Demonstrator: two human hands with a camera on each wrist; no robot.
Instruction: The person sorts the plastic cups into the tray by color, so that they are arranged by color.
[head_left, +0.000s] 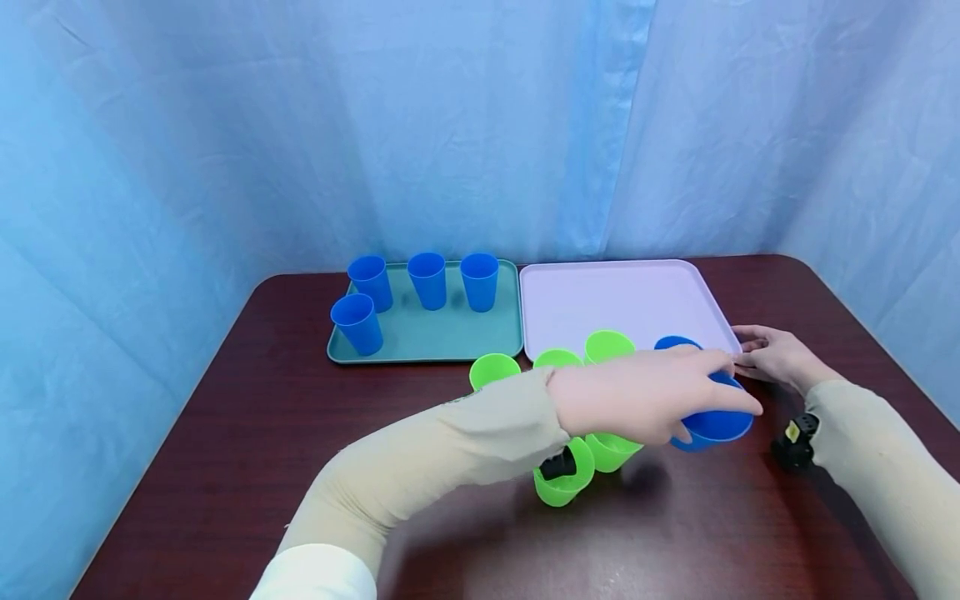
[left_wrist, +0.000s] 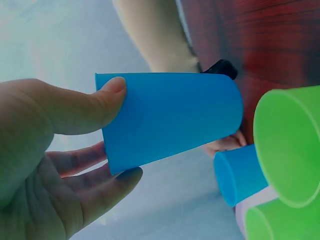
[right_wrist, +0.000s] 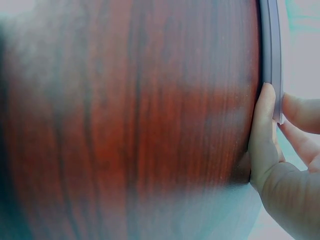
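Observation:
My left hand (head_left: 731,387) reaches across to the right and grips a blue cup (head_left: 712,427) tilted on its side just above the table, thumb on one wall and fingers on the other. In the left wrist view the left hand (left_wrist: 125,130) holds this blue cup (left_wrist: 170,117) near its rim. A second blue cup (head_left: 675,342) (left_wrist: 240,175) stands behind it by the lilac tray (head_left: 615,300). My right hand (head_left: 753,350) (right_wrist: 277,107) holds the lilac tray's (right_wrist: 272,50) near right corner, thumb against its edge and fingers on top.
Several green cups (head_left: 493,368) (left_wrist: 287,145) stand in front of the lilac tray, partly hidden by my left forearm. A teal tray (head_left: 450,333) at the back left carries several blue cups (head_left: 427,279). The dark wooden table (head_left: 262,433) is ringed by blue curtains.

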